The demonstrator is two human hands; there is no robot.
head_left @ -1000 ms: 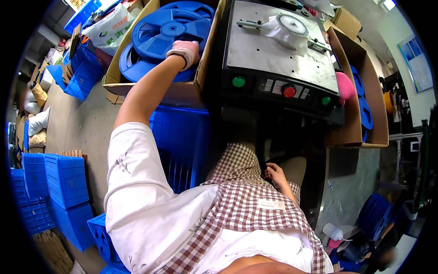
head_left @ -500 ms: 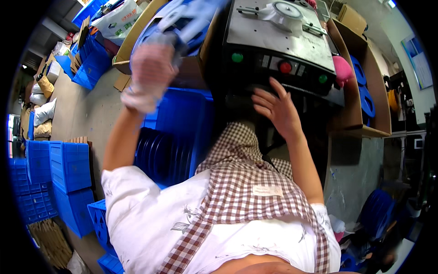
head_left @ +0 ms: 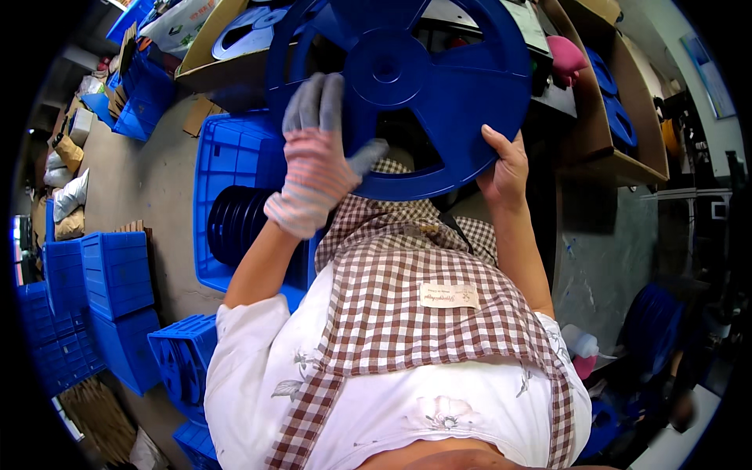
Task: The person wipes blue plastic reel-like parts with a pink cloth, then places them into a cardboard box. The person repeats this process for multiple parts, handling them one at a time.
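Note:
A large blue plastic reel (head_left: 462,98) with wide cut-outs and a round hub is held up in front of me. My right hand (head_left: 505,168), bare, grips its rim at the lower right, thumb on the near face. In a striped glove with grey fingers, my left hand (head_left: 317,157) lies over the reel's left side. Its fingers are straight and the thumb is spread; whether it touches the reel, I cannot tell. Behind the reel, the metal-topped machine (head_left: 546,106) is mostly hidden.
Below left stands a blue crate (head_left: 205,168) with several dark discs (head_left: 233,223) on edge. A cardboard box (head_left: 636,153) with blue reels (head_left: 619,119) is at right; another cardboard box (head_left: 207,74) is at upper left. Blue crates (head_left: 117,278) are stacked at far left.
My left hand has come right and down from the cardboard box. My right hand, empty by the machine's buttons before, now grips the blue reel, which covers most of the machine.

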